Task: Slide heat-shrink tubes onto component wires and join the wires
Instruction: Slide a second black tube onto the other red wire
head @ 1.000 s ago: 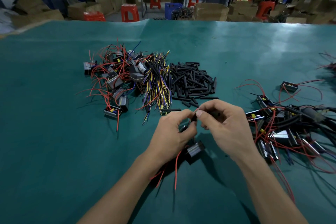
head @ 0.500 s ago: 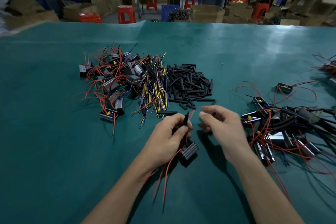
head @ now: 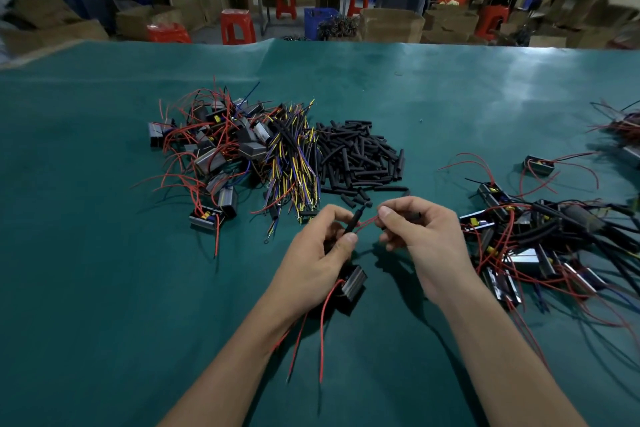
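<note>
Right hand [head: 426, 239] now pinching red wire [head: 367, 221], left hand [head: 320, 262] grip on black tube [head: 352, 222], wire emerging between

A black heat-shrink tube [head: 352, 225] stood tilted on a red wire [head: 367, 221], pinched by the left hand [head: 320, 260], while the right hand [head: 420, 236] pinched the wire's free end. The dark boxy component [head: 351, 284] hung under the left hand, its other red leads trailing toward the viewer. On the desk [head: 104, 288] lay a pile of loose black tubes [head: 356, 158], a bundle of yellow and blue wires [head: 294, 163] beside it, unworked components [head: 214, 152] at left and finished ones [head: 540, 239] at right.
</note>
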{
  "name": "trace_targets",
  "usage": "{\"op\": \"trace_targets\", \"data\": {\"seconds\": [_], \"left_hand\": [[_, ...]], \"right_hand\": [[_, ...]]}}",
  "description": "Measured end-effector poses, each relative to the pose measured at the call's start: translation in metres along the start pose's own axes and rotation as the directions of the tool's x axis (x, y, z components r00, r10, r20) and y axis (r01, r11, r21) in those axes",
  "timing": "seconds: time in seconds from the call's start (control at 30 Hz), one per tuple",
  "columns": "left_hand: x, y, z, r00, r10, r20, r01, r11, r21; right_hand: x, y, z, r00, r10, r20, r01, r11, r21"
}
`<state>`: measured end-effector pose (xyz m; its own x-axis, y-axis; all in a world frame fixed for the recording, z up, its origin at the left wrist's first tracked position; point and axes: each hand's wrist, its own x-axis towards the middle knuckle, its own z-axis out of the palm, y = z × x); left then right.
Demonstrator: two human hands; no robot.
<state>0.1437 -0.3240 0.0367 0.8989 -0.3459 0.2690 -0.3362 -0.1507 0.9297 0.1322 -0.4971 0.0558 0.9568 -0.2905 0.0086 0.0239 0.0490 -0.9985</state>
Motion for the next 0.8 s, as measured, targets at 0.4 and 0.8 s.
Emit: {"op": "trace_targets", "data": {"seconds": [0.4,0.8], "left_hand": [[0.003,-0.003,-0.004,1.0,-0.001,-0.024,-0.001,0.996,-0.091],[0.003,-0.005,-0.004,1.0,-0.024,-0.017,0.022,0.994,-0.105]], "right_hand": [[0.002,-0.007,-0.006,0.99,0.137,-0.015,-0.122,0.92,0.373],[0.0,-0.012,-0.004,0.981,0.188,0.057,-0.189,0.825,0.533]]}}
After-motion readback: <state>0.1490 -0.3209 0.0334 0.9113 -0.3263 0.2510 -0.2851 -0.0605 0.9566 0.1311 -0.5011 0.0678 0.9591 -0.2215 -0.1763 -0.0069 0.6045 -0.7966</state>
